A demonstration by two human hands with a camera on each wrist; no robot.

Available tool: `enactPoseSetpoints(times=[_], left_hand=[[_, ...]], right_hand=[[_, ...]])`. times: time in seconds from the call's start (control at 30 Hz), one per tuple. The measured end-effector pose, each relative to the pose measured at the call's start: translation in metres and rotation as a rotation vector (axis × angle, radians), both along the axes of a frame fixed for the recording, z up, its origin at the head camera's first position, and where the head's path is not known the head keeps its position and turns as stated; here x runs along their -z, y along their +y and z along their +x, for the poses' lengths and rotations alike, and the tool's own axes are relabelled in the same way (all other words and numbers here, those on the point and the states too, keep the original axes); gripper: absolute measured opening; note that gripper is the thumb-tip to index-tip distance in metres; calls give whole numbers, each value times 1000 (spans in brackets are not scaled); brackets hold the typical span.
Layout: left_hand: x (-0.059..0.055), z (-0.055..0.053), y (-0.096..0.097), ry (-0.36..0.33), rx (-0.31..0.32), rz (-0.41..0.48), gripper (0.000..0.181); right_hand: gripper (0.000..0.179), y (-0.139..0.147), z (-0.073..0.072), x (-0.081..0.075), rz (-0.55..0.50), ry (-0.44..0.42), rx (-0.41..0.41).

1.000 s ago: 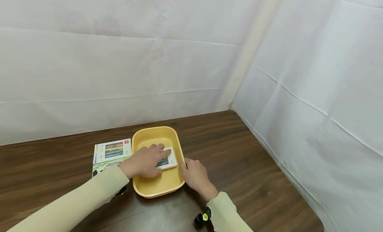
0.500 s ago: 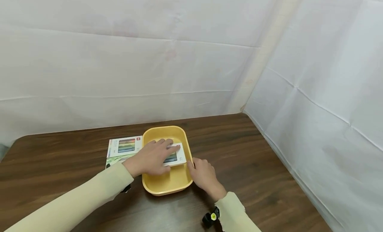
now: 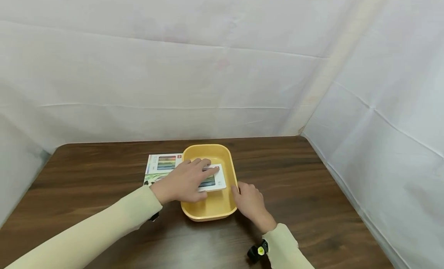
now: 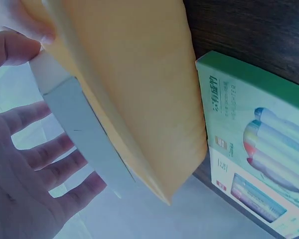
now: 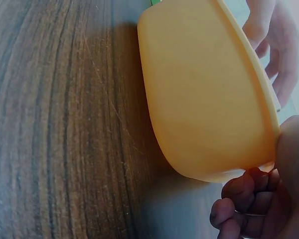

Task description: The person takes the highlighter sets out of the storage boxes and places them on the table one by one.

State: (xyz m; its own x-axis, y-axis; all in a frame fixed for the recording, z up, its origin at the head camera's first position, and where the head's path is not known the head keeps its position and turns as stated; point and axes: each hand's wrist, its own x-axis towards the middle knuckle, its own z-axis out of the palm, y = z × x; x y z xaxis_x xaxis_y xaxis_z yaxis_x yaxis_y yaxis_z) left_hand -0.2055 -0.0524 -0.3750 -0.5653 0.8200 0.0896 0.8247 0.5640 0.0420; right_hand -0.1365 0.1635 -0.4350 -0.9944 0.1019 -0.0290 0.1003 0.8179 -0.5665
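My left hand reaches over a yellow plastic basin and grips a white box of coloured pens. In the left wrist view the thumb is at one end of this box, with the fingers spread along its other side. The box shows above the basin's rim there; whether its underside touches the bottom is hidden. My right hand holds the basin's right rim, thumb over the edge. Its curled fingers are outside the wall in the right wrist view.
A white and green highlighter box with a clear window lies on the dark wooden table, close against the basin's left side. White cloth hangs behind the table and along its right side.
The head view has turned left, so everything appears further right and the table's left corner shows. Both hands keep their hold; the box and basin show little change relative to each other.
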Motion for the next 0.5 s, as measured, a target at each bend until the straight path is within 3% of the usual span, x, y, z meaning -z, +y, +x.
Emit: enactPoseSetpoints(times=[0.5], left_hand=[[-9,3,-14,15,-50,24,68]], right_hand=[[32,7,-9,-6,37,-2,3]])
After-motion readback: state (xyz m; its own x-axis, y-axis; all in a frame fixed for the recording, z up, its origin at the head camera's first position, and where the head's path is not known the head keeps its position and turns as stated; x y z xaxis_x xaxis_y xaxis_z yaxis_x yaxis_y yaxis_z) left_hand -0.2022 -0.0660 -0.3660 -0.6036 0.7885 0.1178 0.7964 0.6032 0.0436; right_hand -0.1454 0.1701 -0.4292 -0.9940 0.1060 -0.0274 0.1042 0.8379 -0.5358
